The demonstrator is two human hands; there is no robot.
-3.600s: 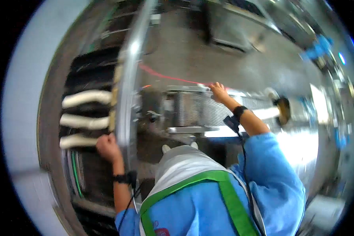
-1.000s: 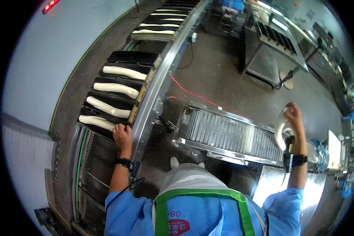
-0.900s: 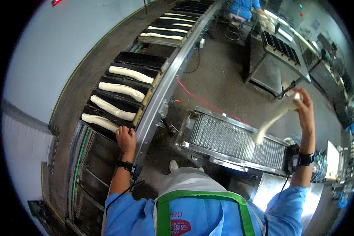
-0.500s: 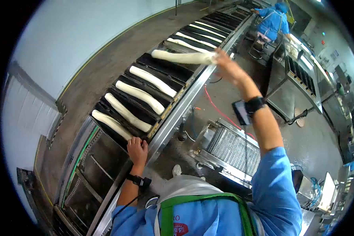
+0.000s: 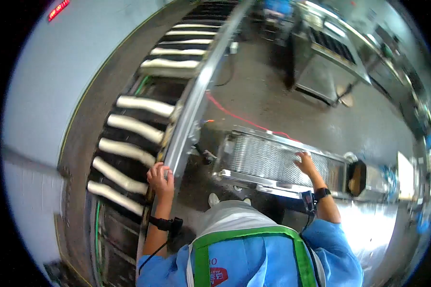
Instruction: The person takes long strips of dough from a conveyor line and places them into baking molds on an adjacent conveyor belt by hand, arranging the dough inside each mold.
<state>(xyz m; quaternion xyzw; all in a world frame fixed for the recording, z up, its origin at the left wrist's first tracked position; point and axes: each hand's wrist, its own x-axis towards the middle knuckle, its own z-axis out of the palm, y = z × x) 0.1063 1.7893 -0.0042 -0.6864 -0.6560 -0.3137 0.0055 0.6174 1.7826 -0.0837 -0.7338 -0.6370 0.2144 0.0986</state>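
head view: the l. hand (image 5: 161,178) is at the tray's inner edge by the rail, fingers bent over; can't tell if it grips the edge or just rests on it, & no strip shows in it. the r. hand (image 5: 308,164) is over the mesh conveyor (image 5: 263,153), fingers loosely curled, thumb & forefinger apart, nothing seen in it; bit blurred, so can't tell if it touches the mesh.

five pale dough strips (image 5: 126,149) lie in the near black tray (image 5: 141,116), approx. one per slot, on the person's l. side. the l. hand is much nearer: the third & fourth strips from the far end finish just beside it. from the r. hand they're well off to the l., w/ the steel rail (image 5: 188,126) & floor between.

long axes: roughly parallel, each running crosswise to the rail, outer end a bit farther fwd, inner end pointing down-right at the rail side, i.e. toward the person. most bend slightly. more strips (image 5: 179,51) lie in the next tray ahead, past a gap, also crosswise but closer to level in view.
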